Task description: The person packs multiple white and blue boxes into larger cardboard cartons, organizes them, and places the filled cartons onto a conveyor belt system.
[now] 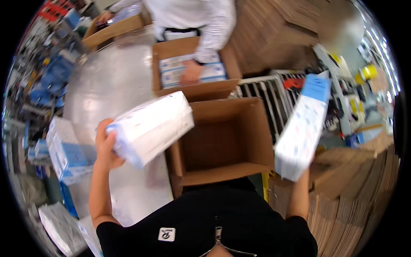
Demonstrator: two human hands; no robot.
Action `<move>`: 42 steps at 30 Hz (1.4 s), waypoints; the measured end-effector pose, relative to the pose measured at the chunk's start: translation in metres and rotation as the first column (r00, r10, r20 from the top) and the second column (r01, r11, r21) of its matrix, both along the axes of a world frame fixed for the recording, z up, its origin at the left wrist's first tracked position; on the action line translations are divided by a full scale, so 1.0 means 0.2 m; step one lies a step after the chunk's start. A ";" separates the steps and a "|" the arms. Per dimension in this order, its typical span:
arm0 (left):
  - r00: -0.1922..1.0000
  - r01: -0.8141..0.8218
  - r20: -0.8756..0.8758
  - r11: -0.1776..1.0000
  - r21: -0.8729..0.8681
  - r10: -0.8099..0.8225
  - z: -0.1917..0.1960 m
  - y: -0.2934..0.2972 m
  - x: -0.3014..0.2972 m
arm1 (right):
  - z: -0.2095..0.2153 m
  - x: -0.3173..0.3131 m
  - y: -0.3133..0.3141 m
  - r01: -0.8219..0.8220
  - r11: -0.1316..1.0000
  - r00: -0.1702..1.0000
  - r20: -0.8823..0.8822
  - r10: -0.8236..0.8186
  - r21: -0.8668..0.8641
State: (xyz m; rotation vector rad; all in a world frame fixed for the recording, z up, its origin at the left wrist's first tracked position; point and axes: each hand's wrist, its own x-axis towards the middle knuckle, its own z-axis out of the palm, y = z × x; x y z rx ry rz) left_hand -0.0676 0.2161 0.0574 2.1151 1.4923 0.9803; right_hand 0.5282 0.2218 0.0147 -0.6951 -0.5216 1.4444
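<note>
My left hand (pixel 105 145) grips the blue end of a white carton (pixel 156 122), tilted above the table beside an open cardboard box (pixel 222 169). Inside that box only bare brown walls and bottom show. My right hand (pixel 306 172), mostly hidden, is behind the lower end of a long white carton with a blue end (pixel 303 124) and holds it up to the right of the box. Both cartons are blurred by motion.
Across from me a person in white (pixel 188 17) reaches a hand (pixel 191 72) into a second cardboard box (pixel 188 95) holding several white-and-blue cartons. More cartons (pixel 70 156) stand at the left table edge. A roller conveyor (pixel 265 96) and stacked flat cardboard (pixel 346 214) lie right.
</note>
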 end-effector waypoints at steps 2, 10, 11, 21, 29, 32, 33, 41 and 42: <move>0.953 0.159 0.272 0.985 -0.070 -0.134 -0.01 0.01 0.22 | -0.25 0.10 0.02 -0.013 1.000 0.961 -0.275 0.008 -0.016; 0.712 0.501 -0.052 0.559 -0.661 -0.701 -0.81 0.17 1.23 | -0.08 0.01 0.15 -0.111 0.958 0.987 0.080 0.136 -0.263; 0.663 0.384 -0.047 0.394 -0.835 -0.747 -1.03 0.13 1.21 | 0.02 -0.04 0.17 -0.214 0.961 0.918 0.302 0.259 -0.172; 0.869 0.314 0.044 0.481 -0.819 -0.493 -0.92 -0.10 1.09 | -0.41 -0.90 0.44 -0.784 0.407 -0.608 0.713 -0.349 -0.469; 0.456 -0.805 -0.377 0.554 0.213 0.806 -0.28 -0.32 -0.71 | -1.01 -1.08 0.33 -0.371 0.263 -0.891 0.421 0.169 -0.891; 0.110 -0.915 -0.679 0.340 0.215 0.726 -0.21 -0.66 -1.39 | -1.04 -1.07 0.37 -0.785 0.098 -0.577 0.780 0.244 -0.611; 0.137 -0.939 -0.757 0.327 0.106 0.638 -0.20 -0.65 -1.45 | -0.88 -1.13 0.36 -0.803 0.161 -0.542 0.816 0.201 -0.573; 0.759 -0.607 -0.485 0.742 -0.286 0.434 -0.21 -0.41 -1.00 | 0.06 -1.99 0.29 -0.944 0.321 -0.077 0.899 -0.430 0.073; 0.848 -0.431 -0.450 0.859 -0.276 0.280 -0.21 -0.46 -0.93 | 0.13 -2.10 0.27 -0.949 0.293 -0.066 0.843 -0.534 0.112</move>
